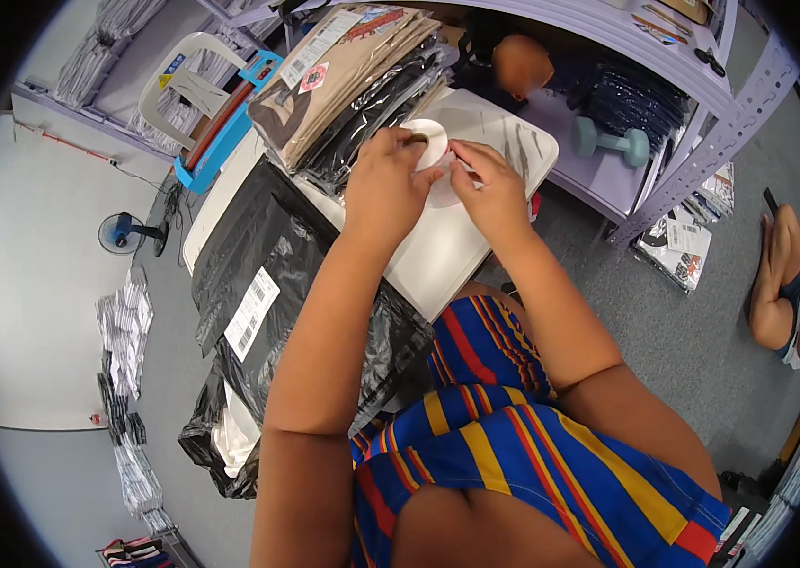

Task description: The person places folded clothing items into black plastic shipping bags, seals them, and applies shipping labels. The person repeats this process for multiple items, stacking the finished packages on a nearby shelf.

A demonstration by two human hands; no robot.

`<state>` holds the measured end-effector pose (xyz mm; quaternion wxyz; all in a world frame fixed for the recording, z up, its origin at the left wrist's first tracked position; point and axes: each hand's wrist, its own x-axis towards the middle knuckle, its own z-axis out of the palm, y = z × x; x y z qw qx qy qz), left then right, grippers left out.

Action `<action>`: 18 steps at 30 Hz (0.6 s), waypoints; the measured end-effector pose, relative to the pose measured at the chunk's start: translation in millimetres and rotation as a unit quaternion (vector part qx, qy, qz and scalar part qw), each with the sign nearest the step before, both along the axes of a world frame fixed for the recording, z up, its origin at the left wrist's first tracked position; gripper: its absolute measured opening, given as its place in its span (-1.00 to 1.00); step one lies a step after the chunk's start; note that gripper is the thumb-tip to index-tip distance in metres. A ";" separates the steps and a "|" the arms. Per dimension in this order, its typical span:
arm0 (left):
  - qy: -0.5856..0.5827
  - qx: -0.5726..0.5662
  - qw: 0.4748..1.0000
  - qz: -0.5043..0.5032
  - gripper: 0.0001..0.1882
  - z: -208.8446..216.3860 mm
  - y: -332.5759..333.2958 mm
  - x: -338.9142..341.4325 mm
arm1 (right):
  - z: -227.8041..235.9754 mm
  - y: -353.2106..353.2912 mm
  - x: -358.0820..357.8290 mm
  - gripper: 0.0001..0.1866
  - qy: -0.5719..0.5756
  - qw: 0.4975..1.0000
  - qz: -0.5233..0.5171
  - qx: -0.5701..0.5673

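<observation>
Over the white table (pixel 428 268), both hands are at a white roll (pixel 432 140), a ring of tape or stickers; I cannot tell which. My left hand (pixel 386 185) is closed around its near left side, fingers bent over the core. My right hand (pixel 493 189) pinches at the roll's right edge, thumb and forefinger together on a small pale piece too small to make out. To the left of my forearm lies a large black plastic mailing bag (pixel 267 246) with a white label (pixel 251 313). Behind my left hand rises a stack of bagged garments (pixel 343 71).
A blue bag sealer (pixel 220 137) lies beyond the stack, near a white chair (pixel 177 80). A lilac metal shelf (pixel 599 185) at the right holds a pale green dumbbell (pixel 611 142). Another person (pixel 783 284) is down on the floor at far right. A small fan (pixel 125 232) stands left.
</observation>
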<state>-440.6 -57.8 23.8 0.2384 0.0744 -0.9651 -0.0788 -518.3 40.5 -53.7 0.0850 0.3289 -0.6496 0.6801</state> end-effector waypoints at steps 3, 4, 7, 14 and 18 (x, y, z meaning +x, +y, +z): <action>-0.012 0.037 0.998 -0.045 -0.68 0.6 -9.0 3.3 | 6.7 9.1 -8.0 -0.79 -0.105 0.992 0.063 -0.007; -0.021 0.071 0.995 -0.064 -0.68 1.1 -13.2 4.8 | 4.5 9.7 -10.8 -0.79 -0.124 0.990 0.073 0.007; -0.024 0.062 0.991 -0.114 -0.62 -0.5 -28.6 6.3 | -12.4 7.5 -34.1 -0.76 -0.177 0.979 0.094 0.048; 0.173 -0.017 0.984 -0.037 -0.72 -7.2 -26.4 49.8 | -38.1 106.6 -129.3 -0.73 -0.318 0.947 -0.055 -0.007; 0.035 0.120 0.985 0.117 -0.86 -1.7 -44.8 156.2 | 13.9 104.2 -100.6 -0.74 -0.245 0.945 0.011 -0.216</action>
